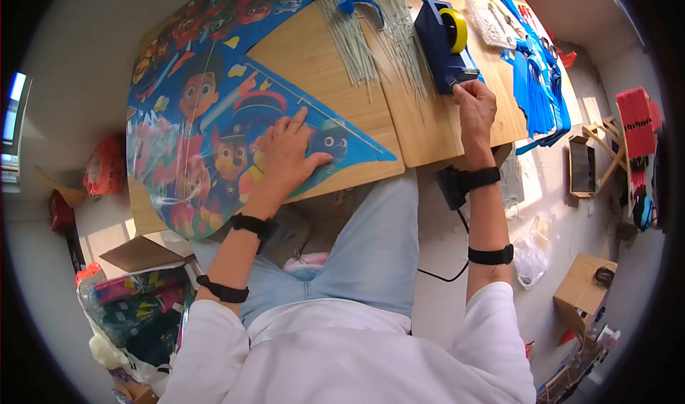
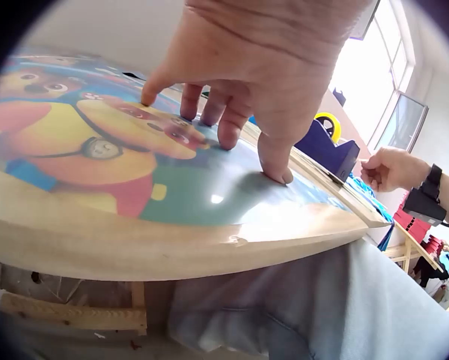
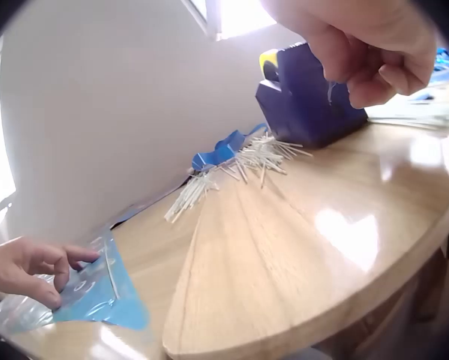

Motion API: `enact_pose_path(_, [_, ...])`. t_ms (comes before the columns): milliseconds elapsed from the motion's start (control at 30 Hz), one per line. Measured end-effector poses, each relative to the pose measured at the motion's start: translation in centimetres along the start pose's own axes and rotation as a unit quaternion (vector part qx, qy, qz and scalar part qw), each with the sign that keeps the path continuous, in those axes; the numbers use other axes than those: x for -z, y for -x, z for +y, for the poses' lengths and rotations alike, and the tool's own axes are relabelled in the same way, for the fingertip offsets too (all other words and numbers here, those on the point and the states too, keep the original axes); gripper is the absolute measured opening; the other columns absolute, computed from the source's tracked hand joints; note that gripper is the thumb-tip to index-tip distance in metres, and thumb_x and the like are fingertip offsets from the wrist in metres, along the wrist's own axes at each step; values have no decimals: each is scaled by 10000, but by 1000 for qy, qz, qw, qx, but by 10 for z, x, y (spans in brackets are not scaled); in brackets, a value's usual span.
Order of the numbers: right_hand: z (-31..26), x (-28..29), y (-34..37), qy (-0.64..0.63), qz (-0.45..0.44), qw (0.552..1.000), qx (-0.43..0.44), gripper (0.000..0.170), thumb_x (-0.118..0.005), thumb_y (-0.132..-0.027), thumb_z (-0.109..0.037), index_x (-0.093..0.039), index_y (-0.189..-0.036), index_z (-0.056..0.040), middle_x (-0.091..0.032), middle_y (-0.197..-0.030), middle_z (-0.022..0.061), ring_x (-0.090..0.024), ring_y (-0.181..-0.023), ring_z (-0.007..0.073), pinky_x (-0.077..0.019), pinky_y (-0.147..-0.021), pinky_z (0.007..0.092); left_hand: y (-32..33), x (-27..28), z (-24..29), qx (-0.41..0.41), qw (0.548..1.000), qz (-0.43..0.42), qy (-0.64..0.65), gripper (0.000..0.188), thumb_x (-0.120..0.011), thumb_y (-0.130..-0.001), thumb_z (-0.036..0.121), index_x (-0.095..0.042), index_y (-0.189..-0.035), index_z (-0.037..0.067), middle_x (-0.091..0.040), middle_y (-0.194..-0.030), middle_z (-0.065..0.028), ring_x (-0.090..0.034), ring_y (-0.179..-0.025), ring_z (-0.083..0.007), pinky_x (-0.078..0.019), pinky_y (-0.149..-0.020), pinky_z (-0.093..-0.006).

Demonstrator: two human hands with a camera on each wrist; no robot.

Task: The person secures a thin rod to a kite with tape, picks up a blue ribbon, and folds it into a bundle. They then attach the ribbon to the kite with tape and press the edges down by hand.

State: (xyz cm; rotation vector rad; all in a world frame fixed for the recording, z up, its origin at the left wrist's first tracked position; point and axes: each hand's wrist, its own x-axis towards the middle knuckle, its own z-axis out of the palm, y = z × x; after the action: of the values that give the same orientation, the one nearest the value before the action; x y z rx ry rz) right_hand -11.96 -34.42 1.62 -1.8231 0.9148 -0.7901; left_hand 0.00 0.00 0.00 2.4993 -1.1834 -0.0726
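Note:
A plastic kite sheet [image 1: 232, 129] printed with cartoon puppies lies over the left part of the wooden table. My left hand [image 1: 285, 151] rests on it with fingers spread, fingertips pressing near a thin white rod [image 1: 346, 126] that runs along the blue pointed corner. At the front end of a dark blue tape dispenser [image 1: 437, 47], my right hand [image 1: 476, 111] has its fingers curled in. Thumb and fingertips pinch a small piece of clear tape [image 3: 331, 91], mostly hidden by the fingers. The dispenser carries a roll with a yellow core [image 1: 459, 31].
Bundles of thin white rods [image 1: 349, 37] lie beyond the kite corner, with a blue ribbon [image 1: 362, 3] across them. Blue strips [image 1: 535, 94] hang over the right table edge. A clear tray [image 1: 492, 22] of small parts sits behind the dispenser. The table [image 1: 421, 144] has a rounded front edge.

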Motion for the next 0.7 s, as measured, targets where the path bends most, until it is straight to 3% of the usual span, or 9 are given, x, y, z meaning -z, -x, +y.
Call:
enact_pose_path(67, [-34, -2, -3, -85, -111, 990, 19, 86, -700, -834, -90, -671, -820, -10, -588, -690, -27, -493, -654, 37, -396, -589, 212, -2, 0, 16, -9, 999, 53, -6, 458, -844, -660, 355, -527, -774, 44, -442, -1499, -184, -484, -1240, -389, -390, -1028, -484])
enact_pose_path(100, [-45, -34, 4, -84, -156, 984, 36, 87, -700, -833, -89, -672, -822, -7, -590, -692, -22, -497, -655, 43, -400, -590, 220, -1, 1, -5, -10, 998, 62, 1, 450, -845, -658, 343, -530, -774, 42, -447, -1493, -183, -482, -1242, -386, -390, -1026, -487])
enact_pose_path(200, [-77, -75, 16, -52, -285, 953, 83, 100, -699, -828, -85, -668, -832, 10, -584, -685, 1, -503, -657, 68, -409, -597, 247, 2, 3, -2, -5, 997, 74, 25, 422, -847, -654, 303, -543, -782, 40, -465, -1474, -180, -476, -1252, -377, -383, -1029, -502])
enact_pose_path(233, [-88, -91, 19, -27, -342, 935, 93, 100, -687, -824, -91, -670, -846, 5, -588, -697, 42, -551, -702, 130, -436, -632, 286, 3, 5, -3, -4, 997, 78, 22, 409, -848, -653, 289, -551, -788, 40, -471, -1466, -179, -472, -1256, -374, -376, -1037, -511])
enact_pose_path(300, [-109, -123, 30, 49, -366, 911, 184, 90, -679, -795, -96, -687, -836, -16, -611, -745, 105, -601, -779, 232, -466, -684, 338, 6, 7, -3, -1, 996, 85, 21, 384, -846, -654, 261, -568, -804, 42, -484, -1449, -178, -464, -1265, -372, -358, -1053, -530])
enact_pose_path(400, [-117, -173, 35, 123, -418, 864, 254, 82, -665, -759, -107, -711, -800, -53, -628, -851, 156, -603, -881, 319, -480, -766, 391, 17, 13, -6, 8, 996, 88, 24, 348, -840, -658, 227, -593, -824, 45, -503, -1423, -176, -452, -1277, -370, -328, -1077, -553])
enact_pose_path(500, [-115, -215, 30, 198, -473, 812, 280, 77, -657, -730, -118, -721, -757, -87, -627, -940, 155, -587, -953, 346, -479, -829, 425, 24, 22, -15, 23, 996, 85, 32, 318, -831, -661, 204, -610, -827, 47, -513, -1407, -171, -444, -1280, -369, -310, -1094, -558])
enact_pose_path(600, [-107, -236, 32, 261, -454, 781, 340, 91, -721, -730, -128, -707, -798, -69, -591, -939, 125, -542, -945, 340, -474, -833, 416, 26, 31, -24, 32, 996, 78, 43, 294, -822, -663, 185, -622, -828, 45, -517, -1404, -164, -438, -1281, -365, -307, -1102, -551])
enact_pose_path(700, [-105, -245, 32, 292, -463, 762, 347, 67, -724, -719, -135, -713, -779, -107, -581, -977, 116, -526, -1009, 355, -471, -865, 440, 22, 34, -28, 29, 995, 80, 50, 290, -816, -659, 173, -630, -836, 37, -516, -1404, -165, -431, -1284, -364, -299, -1112, -550])
